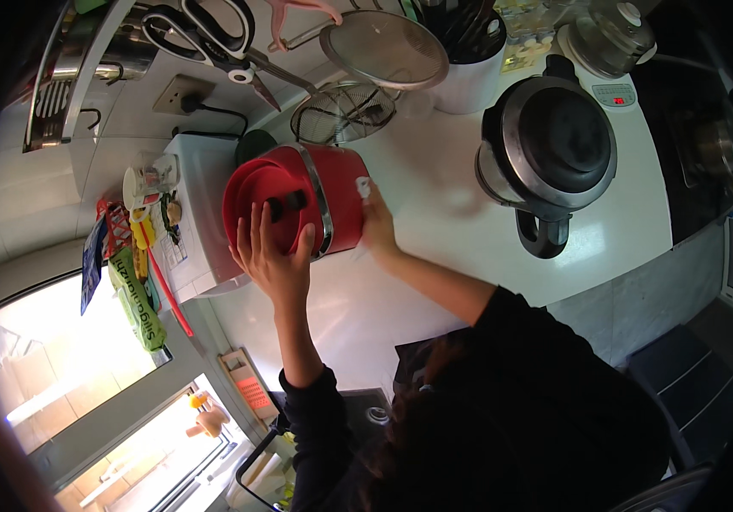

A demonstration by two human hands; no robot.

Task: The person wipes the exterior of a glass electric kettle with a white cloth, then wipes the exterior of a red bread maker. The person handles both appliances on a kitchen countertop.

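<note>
A glossy red countertop appliance (347, 179) with a chrome band and two black knobs sits tilted on the white counter. My left hand (270, 256) is spread over its knob end, fingers and thumb against the red casing, steadying it. At the opposite end, my right hand (379, 221) presses a crumpled white cloth or tissue (363, 186) to the casing. Most of that cloth is hidden by the fingers.
A black-lidded pressure cooker (555, 141) stands to the right on the counter (430, 249). Behind the appliance hang strainers (382, 51) and scissors (225, 45). A white microwave-like box (200, 185) is at the left. A glass kettle (609, 38) sits far right.
</note>
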